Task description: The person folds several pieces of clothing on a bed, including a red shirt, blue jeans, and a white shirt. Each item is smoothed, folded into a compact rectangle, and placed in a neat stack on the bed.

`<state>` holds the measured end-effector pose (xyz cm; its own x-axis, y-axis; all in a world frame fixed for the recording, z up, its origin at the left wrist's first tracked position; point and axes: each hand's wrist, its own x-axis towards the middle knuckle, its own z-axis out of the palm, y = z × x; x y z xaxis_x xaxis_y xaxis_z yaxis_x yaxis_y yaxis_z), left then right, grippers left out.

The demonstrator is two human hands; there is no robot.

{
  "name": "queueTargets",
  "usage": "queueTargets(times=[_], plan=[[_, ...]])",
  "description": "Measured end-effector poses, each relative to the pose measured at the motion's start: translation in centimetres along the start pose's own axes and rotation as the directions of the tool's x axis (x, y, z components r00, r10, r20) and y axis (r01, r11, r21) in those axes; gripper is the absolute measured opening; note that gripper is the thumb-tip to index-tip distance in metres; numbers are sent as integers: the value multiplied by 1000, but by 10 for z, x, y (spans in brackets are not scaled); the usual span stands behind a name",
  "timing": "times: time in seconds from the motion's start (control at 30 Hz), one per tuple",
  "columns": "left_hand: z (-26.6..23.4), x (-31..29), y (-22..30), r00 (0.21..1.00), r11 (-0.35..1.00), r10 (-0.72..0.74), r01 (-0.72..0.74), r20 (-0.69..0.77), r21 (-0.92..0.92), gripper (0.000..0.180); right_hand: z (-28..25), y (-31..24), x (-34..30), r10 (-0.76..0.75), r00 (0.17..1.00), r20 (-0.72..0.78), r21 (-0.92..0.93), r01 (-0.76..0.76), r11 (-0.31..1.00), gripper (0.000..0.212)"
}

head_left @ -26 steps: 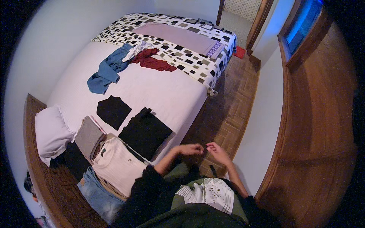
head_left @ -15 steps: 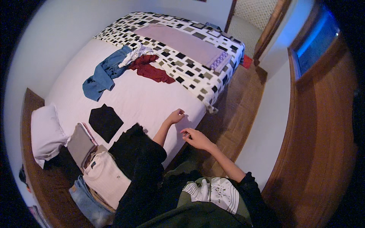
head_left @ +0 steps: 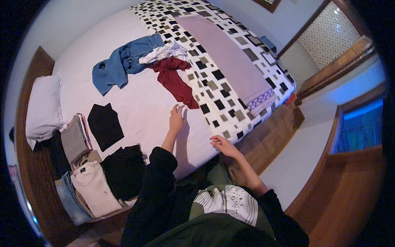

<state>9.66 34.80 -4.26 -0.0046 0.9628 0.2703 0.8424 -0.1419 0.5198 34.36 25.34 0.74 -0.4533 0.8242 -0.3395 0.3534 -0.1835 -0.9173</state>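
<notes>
Crumpled dark red cloth garment [head_left: 176,82]: one plain colour. Long blue denim garment [head_left: 123,61] is mid-blue; rumpled white cloth garment [head_left: 163,53] looks plain. Broad fabric coverlet [head_left: 214,94]: white ground, black and grey blocks scattered. Long lilac cloth [head_left: 225,59] carries a purple linked-loop border. Folded knit top [head_left: 95,187]: cream.

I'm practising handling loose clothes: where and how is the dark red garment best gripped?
Probably pinch the near end of the dark red garment, coming from the person's side, where the left hand is close. That end stretches toward the person, clear of the crumpled white cloth crowding its far end.
</notes>
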Motion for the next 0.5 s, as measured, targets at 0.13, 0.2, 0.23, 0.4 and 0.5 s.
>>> queueTargets(times=[0.13,0.2,0.23,0.4,0.5], plan=[[4,30,17,997,964,70,-70,6,255,40,-51,-2,48,-28,993,113,-4,28,1000,30],[11,46,23,999,949,16,-26,32,315,34,-73,-6,63,-39,989,144,26,36,999,31],[12,51,24,994,943,-68,36,87,331,30,-79,-11,70,-47,983,176,-62,59,996,30],[21,73,28,989,944,-142,122,46,308,18,-109,-44,118,-110,955,276,-190,166,968,28],[14,78,44,848,856,-517,510,114,88,25,-99,-68,138,-165,905,391,-193,256,947,34]])
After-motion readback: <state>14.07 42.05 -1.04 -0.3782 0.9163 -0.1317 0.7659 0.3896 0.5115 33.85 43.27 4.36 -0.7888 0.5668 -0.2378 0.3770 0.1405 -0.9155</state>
